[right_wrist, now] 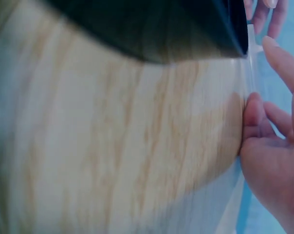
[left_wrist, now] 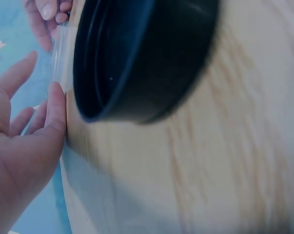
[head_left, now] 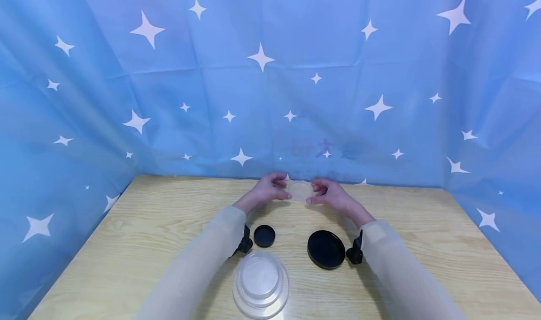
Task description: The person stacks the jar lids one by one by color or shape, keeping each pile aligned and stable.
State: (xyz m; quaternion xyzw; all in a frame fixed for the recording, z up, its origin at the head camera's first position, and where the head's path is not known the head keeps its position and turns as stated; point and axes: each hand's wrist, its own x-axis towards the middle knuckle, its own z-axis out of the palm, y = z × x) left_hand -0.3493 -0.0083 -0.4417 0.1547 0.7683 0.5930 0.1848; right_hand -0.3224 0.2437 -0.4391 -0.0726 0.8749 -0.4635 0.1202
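Blue star-printed cloth [head_left: 169, 99] hangs round a pale wooden table [head_left: 127, 235]. Near its far edge, the left hand [head_left: 266, 190] and the right hand [head_left: 331, 193] pinch a small clear round lid [head_left: 300, 190] between curled fingertips, one hand on each side, just above the wood. The lid is nearly see-through and hard to make out; whether it lies flat or tilts cannot be told. Both wrist views are blurred, showing only its thin edge [left_wrist: 59, 58] against a thumb. Nearer the person lie a small black cap [head_left: 264, 235], a larger black lid [head_left: 326, 249] and stacked clear dishes [head_left: 260, 278].
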